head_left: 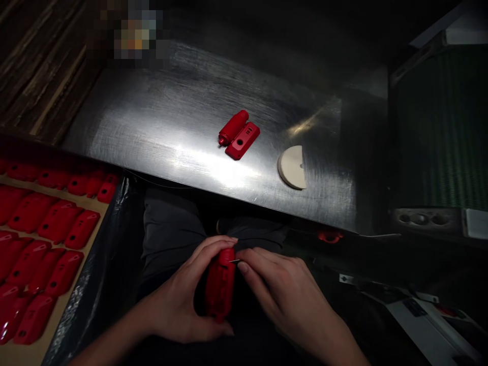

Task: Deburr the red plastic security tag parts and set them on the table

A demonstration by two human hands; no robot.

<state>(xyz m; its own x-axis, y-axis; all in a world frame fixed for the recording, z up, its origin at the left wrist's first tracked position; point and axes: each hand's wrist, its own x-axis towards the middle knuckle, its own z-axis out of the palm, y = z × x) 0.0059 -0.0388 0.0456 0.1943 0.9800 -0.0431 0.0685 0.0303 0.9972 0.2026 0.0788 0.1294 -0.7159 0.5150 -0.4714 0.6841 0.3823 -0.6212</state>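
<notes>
My left hand (179, 295) grips a red plastic casing (220, 287) upright above my lap, its fingers wrapped around the side. My right hand (276, 290) is close against the casing's top, with thumb and fingers pinching a thin metal pin (234, 261) that touches or nearly touches the casing. The exact contact point is hidden by my fingers. On the brushed steel table (152, 137) ahead, a red cylindrical part (233, 127) lies next to a flat red plate with holes (243, 141). A beige half-disc (292, 168) lies to their right.
A cardboard tray (57, 300) at the left holds several red casings in rows, with black plastic sheet (91, 300) along its edge. A green belt (442, 127) runs at the right, with a grey machine panel (423, 219) below it. Dark trousers (171, 229) lie under my hands.
</notes>
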